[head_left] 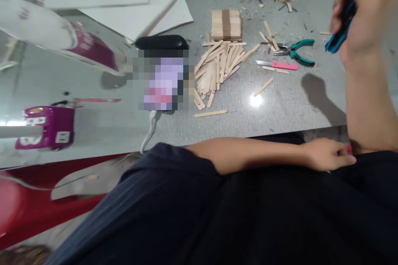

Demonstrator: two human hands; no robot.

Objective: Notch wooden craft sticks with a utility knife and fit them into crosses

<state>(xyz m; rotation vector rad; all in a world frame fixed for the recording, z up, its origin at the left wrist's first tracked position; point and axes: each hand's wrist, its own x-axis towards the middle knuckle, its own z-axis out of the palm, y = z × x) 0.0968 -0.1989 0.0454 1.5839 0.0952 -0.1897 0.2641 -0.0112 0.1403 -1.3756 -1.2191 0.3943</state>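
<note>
Your dark shirt (264, 215) lies nearest. Your right hand (363, 20) grips a blue-and-black tool (348, 11) aloft, right of the teal-handled pliers (292, 52); your left hand (326, 155) curls beside a small red item (348, 149), whether holding it I cannot tell. On the counter (242, 126), lettering on the white-and-purple bottle (90, 43) is too blurred to read.

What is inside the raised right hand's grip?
A blue-and-black tool: parts show above and below the right hand. The stretch within the grip is covered, so its exact kind is unclear.
</note>
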